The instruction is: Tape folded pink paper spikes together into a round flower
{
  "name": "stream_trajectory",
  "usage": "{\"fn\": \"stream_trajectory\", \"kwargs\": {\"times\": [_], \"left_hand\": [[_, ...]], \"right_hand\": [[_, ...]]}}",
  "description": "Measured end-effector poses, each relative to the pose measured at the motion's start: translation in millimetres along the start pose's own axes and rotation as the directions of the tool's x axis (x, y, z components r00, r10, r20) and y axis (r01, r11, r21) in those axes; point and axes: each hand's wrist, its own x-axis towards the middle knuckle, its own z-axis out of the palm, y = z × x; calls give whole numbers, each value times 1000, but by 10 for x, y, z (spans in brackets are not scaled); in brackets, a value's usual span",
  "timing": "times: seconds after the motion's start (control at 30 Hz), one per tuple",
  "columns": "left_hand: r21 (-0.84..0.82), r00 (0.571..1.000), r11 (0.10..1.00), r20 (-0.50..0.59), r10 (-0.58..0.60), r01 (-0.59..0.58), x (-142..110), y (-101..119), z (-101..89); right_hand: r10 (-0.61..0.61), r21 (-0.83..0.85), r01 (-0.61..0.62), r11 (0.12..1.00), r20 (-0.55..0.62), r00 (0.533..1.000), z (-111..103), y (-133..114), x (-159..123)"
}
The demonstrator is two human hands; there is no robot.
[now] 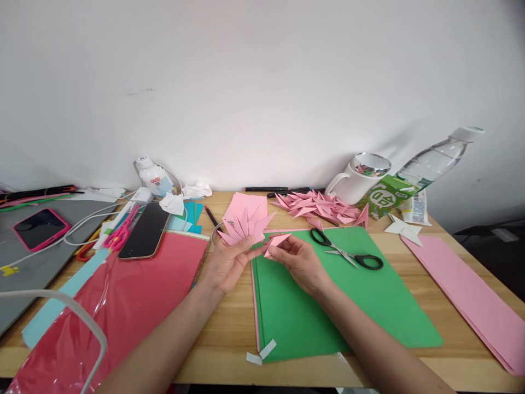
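My left hand is closed on a fan of joined pink folded-paper pieces, their points spreading upward and outward. Between the thumb and fingers of my right hand is a single pink folded-paper piece, small and pointed. An extended finger of the left hand reaches toward this piece; whether it touches I cannot tell. Both hands are above the left edge of a green paper stack. Black-handled scissors lie partly open on the green paper, right of my right hand.
Behind the hands lie a pile of pink folded pieces and pink paper sheets. A white mug and a tilted water bottle stand back right. Pink paper strips lie right; a phone rests on a red packet left.
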Motion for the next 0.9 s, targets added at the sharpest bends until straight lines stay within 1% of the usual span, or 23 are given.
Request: {"fn": "stream_trajectory", "kwargs": {"times": [0.1,0.23,0.43,0.63,0.77,0.9], "left_hand": [[33,1000,999,-23,14,-13,1,-20,-11],[125,996,992,-81,46,-36,14,-72,-51],[204,986,974,-111,126,-101,42,-118,-110],[220,988,970,-87,127,-106,22,-141,-100],[203,986,973,-102,134,-112,9,-145,-70],[201,983,970,-94,159,-138,20,-153,-53]], "right_hand": [[-24,-47,22,999,-27,999,-1,-1,-3],[-56,-52,52,997,-69,996,-5,-31,2],[-67,-55,67,996,5,998,7,-41,-15],[-97,-27,97,995,-15,995,18,-14,-16],[-92,-26,92,995,-11,996,27,-12,-18],[-118,-46,117,992,-14,993,22,-8,-17]]}}
